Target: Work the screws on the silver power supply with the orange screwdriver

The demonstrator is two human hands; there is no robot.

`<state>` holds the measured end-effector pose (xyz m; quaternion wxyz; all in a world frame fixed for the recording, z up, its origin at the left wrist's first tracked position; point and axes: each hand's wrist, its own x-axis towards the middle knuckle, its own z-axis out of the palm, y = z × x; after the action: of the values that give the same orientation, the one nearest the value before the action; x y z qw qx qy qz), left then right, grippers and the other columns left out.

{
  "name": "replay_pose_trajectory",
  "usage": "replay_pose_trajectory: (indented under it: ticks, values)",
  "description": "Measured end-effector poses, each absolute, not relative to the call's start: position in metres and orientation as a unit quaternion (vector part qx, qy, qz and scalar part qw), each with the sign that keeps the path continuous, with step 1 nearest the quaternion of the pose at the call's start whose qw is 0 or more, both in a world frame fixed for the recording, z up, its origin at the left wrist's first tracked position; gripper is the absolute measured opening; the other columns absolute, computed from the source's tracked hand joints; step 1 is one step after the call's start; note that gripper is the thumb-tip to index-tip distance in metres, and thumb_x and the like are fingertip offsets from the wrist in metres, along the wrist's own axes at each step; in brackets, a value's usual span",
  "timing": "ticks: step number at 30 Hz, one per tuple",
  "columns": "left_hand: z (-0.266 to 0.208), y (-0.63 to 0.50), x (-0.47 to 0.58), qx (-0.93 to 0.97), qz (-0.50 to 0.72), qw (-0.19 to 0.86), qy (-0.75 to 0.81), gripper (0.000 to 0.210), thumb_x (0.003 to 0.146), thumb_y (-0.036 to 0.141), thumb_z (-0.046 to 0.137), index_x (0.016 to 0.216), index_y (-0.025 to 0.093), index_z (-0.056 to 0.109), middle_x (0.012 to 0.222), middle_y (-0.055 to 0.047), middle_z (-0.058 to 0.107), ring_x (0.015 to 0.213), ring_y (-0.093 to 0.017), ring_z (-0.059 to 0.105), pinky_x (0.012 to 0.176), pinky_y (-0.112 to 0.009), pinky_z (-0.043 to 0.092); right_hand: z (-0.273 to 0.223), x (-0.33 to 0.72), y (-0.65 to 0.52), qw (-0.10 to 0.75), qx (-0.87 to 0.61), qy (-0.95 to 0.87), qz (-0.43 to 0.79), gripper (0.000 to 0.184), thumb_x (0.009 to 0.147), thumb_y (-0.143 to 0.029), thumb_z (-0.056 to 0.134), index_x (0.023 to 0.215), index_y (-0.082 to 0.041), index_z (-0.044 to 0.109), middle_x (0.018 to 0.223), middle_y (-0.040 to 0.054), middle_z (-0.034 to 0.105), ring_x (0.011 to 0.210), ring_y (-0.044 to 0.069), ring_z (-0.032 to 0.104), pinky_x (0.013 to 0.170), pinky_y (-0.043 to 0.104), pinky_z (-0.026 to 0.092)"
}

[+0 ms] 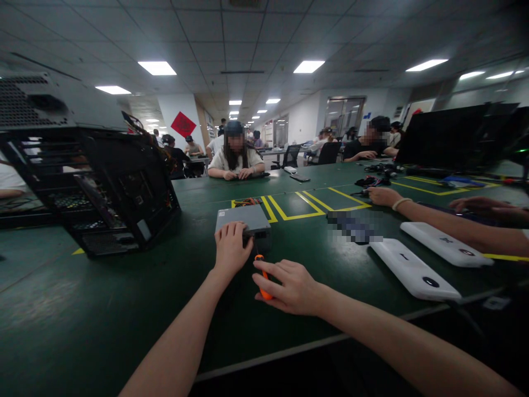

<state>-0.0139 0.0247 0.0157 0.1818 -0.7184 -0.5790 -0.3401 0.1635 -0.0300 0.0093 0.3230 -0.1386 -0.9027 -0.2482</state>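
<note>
A grey computer power supply (260,219) lies on the green table before me, its socket side facing me. My left hand (232,240) grips its near left part, fingers over the top and thumb by the front face. In my right hand (291,284) is an orange-handled screwdriver (264,281). Its thin shaft points up and away, and the tip meets the front face close to my left thumb. Whether the tip sits in a screw is too small to tell. Coloured cables (248,202) lie behind the power supply.
An open black computer case (119,193) stands at left, another power supply (45,102) on top. Two white devices (413,269) lie at right near a co-worker's arm (430,218). Yellow tape (297,216) marks the table (198,190). Black monitors (442,135) stand far right. A person sits opposite.
</note>
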Motion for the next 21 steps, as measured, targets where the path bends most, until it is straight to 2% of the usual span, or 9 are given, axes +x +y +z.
replay_pose_trajectory:
  ticks: [4,6,12,14,19,21]
  values:
    - [0.0156,0.0248,-0.0138,-0.718,-0.343,0.178,-0.58,0.028,0.076,0.029,0.051,0.103,0.022,0.053,0.112,-0.008,0.056,0.105,-0.025,0.045,0.09,-0.041,0.031,0.0087,0.1627,-0.0276,0.371,-0.143,-0.885,-0.242,0.026,0.084,-0.04,0.05,0.083,-0.014,0.054,0.096,0.0115,0.064,0.071,0.015,0.059,0.059,0.026,0.045]
    - [0.0157,0.0247,-0.0136,-0.717,-0.342,0.177,-0.581,0.028,0.076,0.029,0.051,0.103,0.022,0.053,0.112,-0.008,0.056,0.105,-0.025,0.045,0.091,-0.041,0.031,0.0091,0.1625,-0.0279,0.36,-0.147,-0.893,-0.227,0.028,0.085,-0.042,0.049,0.081,-0.014,0.053,0.097,0.0116,0.063,0.071,0.015,0.059,0.06,0.025,0.045]
    - [0.0158,0.0249,-0.014,-0.719,-0.34,0.183,-0.578,0.027,0.077,0.029,0.05,0.103,0.021,0.052,0.112,-0.008,0.056,0.105,-0.025,0.045,0.09,-0.041,0.031,0.0119,0.1624,-0.0325,0.295,-0.121,-0.925,-0.208,0.035,0.086,-0.038,0.045,0.113,-0.015,0.048,0.114,0.0165,0.054,0.084,0.018,0.06,0.067,0.027,0.048]
    - [0.0159,0.0248,-0.0141,-0.72,-0.339,0.184,-0.577,0.027,0.077,0.029,0.05,0.103,0.021,0.052,0.111,-0.008,0.056,0.105,-0.025,0.045,0.09,-0.041,0.031,0.0117,0.1623,-0.0325,0.299,-0.115,-0.921,-0.222,0.034,0.086,-0.037,0.046,0.114,-0.017,0.049,0.112,0.0152,0.055,0.08,0.017,0.06,0.064,0.027,0.047]
    - [0.0165,0.024,-0.0136,-0.718,-0.337,0.176,-0.583,0.027,0.076,0.029,0.051,0.102,0.022,0.053,0.112,-0.009,0.056,0.106,-0.026,0.045,0.09,-0.041,0.031,0.0085,0.1625,-0.03,0.35,-0.127,-0.901,-0.223,0.028,0.084,-0.041,0.049,0.084,-0.014,0.054,0.102,0.0134,0.062,0.062,0.013,0.058,0.055,0.025,0.045]
    - [0.0167,0.0238,-0.0135,-0.718,-0.336,0.175,-0.583,0.027,0.076,0.028,0.051,0.103,0.022,0.053,0.112,-0.009,0.056,0.106,-0.026,0.045,0.09,-0.041,0.031,0.0079,0.1626,-0.0302,0.347,-0.134,-0.906,-0.2,0.03,0.084,-0.043,0.049,0.082,-0.013,0.053,0.1,0.0138,0.062,0.063,0.013,0.059,0.054,0.024,0.045]
